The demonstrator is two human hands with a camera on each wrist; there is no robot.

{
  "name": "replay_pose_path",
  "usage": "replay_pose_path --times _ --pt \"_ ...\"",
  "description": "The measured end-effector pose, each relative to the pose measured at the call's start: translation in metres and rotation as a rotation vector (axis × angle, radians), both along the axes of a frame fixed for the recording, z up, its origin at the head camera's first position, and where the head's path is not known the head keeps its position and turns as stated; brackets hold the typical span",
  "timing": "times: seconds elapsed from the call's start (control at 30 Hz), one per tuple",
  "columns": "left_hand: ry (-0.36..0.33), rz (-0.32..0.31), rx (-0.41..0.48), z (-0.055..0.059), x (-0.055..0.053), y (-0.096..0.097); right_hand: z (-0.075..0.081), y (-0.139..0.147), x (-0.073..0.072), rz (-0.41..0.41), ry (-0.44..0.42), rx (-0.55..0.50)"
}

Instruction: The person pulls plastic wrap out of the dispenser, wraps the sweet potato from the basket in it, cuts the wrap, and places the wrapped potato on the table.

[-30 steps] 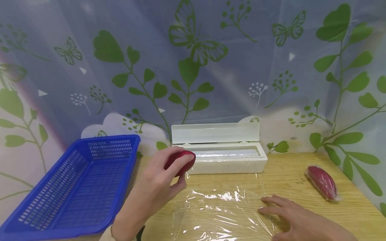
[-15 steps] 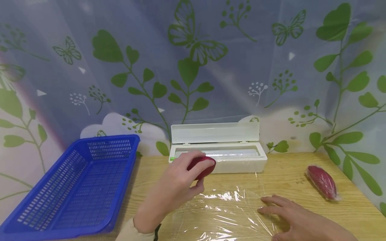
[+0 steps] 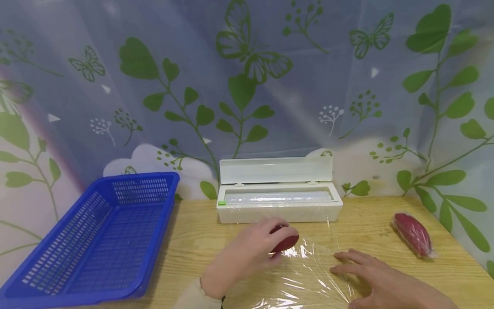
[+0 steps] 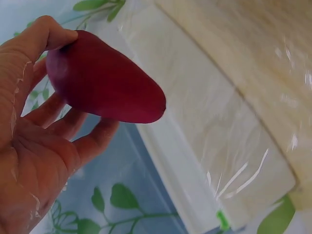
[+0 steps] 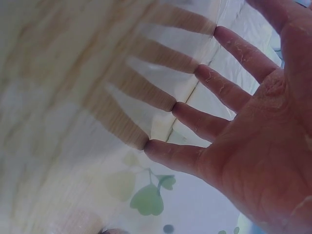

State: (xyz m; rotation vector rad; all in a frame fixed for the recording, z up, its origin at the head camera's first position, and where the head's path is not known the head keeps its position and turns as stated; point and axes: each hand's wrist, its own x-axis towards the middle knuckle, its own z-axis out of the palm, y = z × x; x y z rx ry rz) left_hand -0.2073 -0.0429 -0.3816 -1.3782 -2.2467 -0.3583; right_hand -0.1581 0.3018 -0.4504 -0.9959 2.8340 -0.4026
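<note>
Left hand (image 3: 254,246) grips a red fruit (image 4: 107,83) over the film (image 3: 291,279)! Right hand (image 3: 376,274), straight-fingered at the film's three o'clock, seemingly anchors it.

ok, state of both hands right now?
Left hand: closed, holding the dark red oval item.
Right hand: open, gripping nothing, resting at the clear film.

No readable lettering anywhere in view.
No label, brand, number or sign can be read on the white box (image 3: 281,213), its green tab (image 3: 221,203), the blue basket (image 3: 77,299) or the patterned backdrop (image 3: 301,116), whose prints are plant and butterfly shapes rather than letters.
</note>
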Motion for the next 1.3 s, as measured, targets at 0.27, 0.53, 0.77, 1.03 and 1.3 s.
replay_pose_path --times 0.27,0.53,0.77,1.03,1.3 --pt "-0.186 0.048 -0.164 -0.016 0.0 0.015 0.003 0.0 0.0 -0.014 0.001 0.002" --pt "-0.239 0.12 -0.267 -0.031 0.004 0.022 0.001 0.0 0.001 -0.005 0.026 -0.01" --pt "-0.263 0.142 -0.246 -0.034 0.004 0.019 -0.001 0.002 0.0 0.005 0.041 -0.019" --pt "-0.319 0.14 -0.245 -0.028 0.007 0.009 0.009 0.001 0.004 -0.003 -0.03 -0.091" --pt "-0.287 0.143 -0.224 -0.032 0.014 -0.003 0.009 -0.006 0.001 0.198 -0.093 -0.27"
